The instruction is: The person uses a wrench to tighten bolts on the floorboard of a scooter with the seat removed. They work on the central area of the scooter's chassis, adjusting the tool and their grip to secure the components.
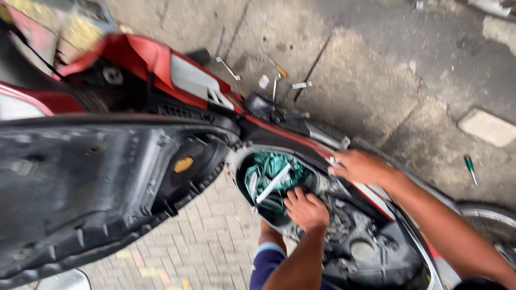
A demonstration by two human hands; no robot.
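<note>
A red and black scooter [161,70] stands below me with its seat [80,182] lifted, showing the black underside. The under-seat compartment [244,180] holds green cloth [269,164] and a pale rod-like tool [274,182]. My left hand [306,208] rests on the compartment's near rim, fingers curled over the edge beside the cloth. Farther over, my right hand [361,166] lies flat on the scooter's body panel at the far side of the opening. Neither hand clearly grips a loose object.
Several small tools and metal bits [279,78] lie scattered on the concrete beyond the scooter. A green-handled screwdriver [471,167] lies on the ground at right. Brick paving [204,241] runs under the seat. A rear tyre [492,223] shows at lower right.
</note>
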